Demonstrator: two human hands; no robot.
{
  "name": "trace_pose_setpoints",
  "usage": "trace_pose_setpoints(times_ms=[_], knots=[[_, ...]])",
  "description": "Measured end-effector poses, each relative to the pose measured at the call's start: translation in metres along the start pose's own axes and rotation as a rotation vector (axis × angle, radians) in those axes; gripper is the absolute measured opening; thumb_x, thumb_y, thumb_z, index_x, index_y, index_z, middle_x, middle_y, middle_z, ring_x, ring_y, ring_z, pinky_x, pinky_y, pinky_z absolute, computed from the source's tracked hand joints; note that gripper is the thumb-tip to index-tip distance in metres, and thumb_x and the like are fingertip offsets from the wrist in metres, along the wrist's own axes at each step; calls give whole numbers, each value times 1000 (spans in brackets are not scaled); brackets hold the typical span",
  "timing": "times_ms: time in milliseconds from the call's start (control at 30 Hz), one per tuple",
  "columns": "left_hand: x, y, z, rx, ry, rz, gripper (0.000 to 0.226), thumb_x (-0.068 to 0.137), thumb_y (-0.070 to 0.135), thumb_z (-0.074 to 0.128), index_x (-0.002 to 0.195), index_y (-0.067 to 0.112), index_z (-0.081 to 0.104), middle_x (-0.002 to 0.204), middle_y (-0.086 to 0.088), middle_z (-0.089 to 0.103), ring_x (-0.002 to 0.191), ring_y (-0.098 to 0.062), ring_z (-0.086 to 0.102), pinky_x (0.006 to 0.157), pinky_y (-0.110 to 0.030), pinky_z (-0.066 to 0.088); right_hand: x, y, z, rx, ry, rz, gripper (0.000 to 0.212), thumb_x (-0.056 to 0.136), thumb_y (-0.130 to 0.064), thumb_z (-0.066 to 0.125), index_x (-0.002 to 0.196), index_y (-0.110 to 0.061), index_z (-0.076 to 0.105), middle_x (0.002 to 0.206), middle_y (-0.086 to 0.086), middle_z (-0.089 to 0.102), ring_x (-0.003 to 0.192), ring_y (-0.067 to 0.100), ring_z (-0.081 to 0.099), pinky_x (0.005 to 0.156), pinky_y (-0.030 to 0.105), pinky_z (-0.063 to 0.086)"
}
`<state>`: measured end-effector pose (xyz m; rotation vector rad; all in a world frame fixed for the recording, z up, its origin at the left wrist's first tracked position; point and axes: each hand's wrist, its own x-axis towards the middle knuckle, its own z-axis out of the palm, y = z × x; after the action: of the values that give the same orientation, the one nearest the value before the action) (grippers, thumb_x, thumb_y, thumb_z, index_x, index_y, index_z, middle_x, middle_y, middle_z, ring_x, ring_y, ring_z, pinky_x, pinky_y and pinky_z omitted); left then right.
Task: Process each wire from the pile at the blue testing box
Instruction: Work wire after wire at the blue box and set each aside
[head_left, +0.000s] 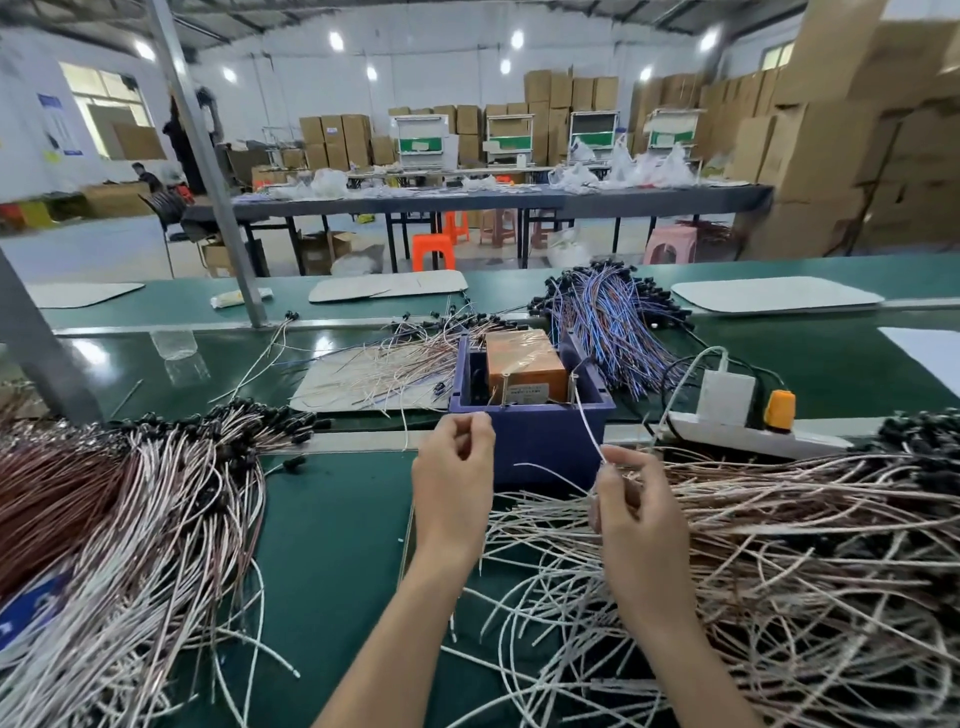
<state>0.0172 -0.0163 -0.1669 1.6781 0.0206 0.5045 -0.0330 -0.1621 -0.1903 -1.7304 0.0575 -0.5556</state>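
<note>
A thin white wire (589, 426) is pinched between the thumb and fingertips of the right hand (639, 514), whose fingers are clamped on it. From the pinch the wire is stretched up and away to a slim metal post at the right-hand inner side of the open-topped blue plastic testing box (540, 441); whether the wire's end touches the post cannot be told. The box is set near the middle of the green work surface (332, 545), and an orange rectangular block (524, 364) is seen inside it.

The left hand (452, 467) is held up just in front of the box's near left corner, its fingers curled with thumb and forefinger brought together; whether anything is held between them cannot be told.

A large loose pile of white and brown wires (779, 561) is spread over the surface's right side, and the right hand is raised above its near edge. A second heap of white and brown wires with black ends (130, 499) is laid toward the surface's left edge. Just left of the box a pale flat mat (322, 384) is covered with thin wires. Behind the box, toward the far edge, a bundle of blue and purple wires (613, 322) is piled. To the right of the box a white power strip (753, 436) is placed, with a white adapter (724, 395) and an orange plug (779, 410) seated in it.
</note>
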Motion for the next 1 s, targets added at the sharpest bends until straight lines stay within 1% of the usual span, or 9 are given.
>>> trace_pose_setpoints(times_ms=[67,133,267,400,533,667,767,867,1000], knots=[[1,-3,6,14,17,8,24,101,35,56,82,24,67,73,8,71,66,-11,63,60,-28,50,-2,2,-2,19,11,21,21,101,-33,50,97,-53,56,59,-8,55,49,6,43,45,26,37],[0,-6,8,27,6,11,26,101,35,56,81,24,67,71,10,70,61,-10,60,57,-30,49,-3,5,-3,20,20,28,21,100,-31,51,96,-51,57,58,-6,54,49,9,42,45,28,36],[1,-7,8,14,4,-10,23,101,33,57,81,25,67,80,9,72,78,-21,67,69,-39,55,-4,8,-3,0,15,29,19,97,-31,51,96,-49,57,57,-5,55,49,10,43,45,32,36],[1,-7,8,19,8,-13,22,101,34,57,82,26,67,79,7,72,78,-22,67,67,-39,54,-3,9,-3,16,17,29,16,95,-36,49,96,-49,57,57,-4,55,48,10,42,44,31,37],[1,-8,8,7,-3,-8,21,101,35,57,84,26,67,76,6,72,73,-18,66,62,-32,52,-3,9,-3,19,15,25,21,97,-29,51,94,-49,58,56,-5,54,49,11,42,43,28,37],[-1,-8,8,12,-22,7,22,101,35,57,85,24,67,77,4,71,67,-15,63,59,-31,49,-6,9,-3,29,23,23,12,89,-39,50,94,-46,58,55,-5,53,48,10,42,44,33,36],[0,-9,8,2,-23,9,21,101,35,57,86,24,67,77,3,71,64,-11,60,57,-28,47,-8,8,-2,57,18,43,15,81,-46,49,93,-46,59,54,-5,52,47,10,39,43,32,34],[0,-10,9,5,-15,13,20,100,35,57,86,25,67,75,9,70,59,1,55,55,-14,42,-10,7,-2,58,17,39,14,90,-35,52,92,-47,59,54,-5,52,47,9,39,42,31,33],[0,-11,9,7,-14,19,20,100,35,57,86,25,67,76,12,70,61,2,56,56,-13,43,-11,5,-2,41,8,37,24,95,-26,52,91,-48,59,54,-3,52,46,11,38,41,29,33]])
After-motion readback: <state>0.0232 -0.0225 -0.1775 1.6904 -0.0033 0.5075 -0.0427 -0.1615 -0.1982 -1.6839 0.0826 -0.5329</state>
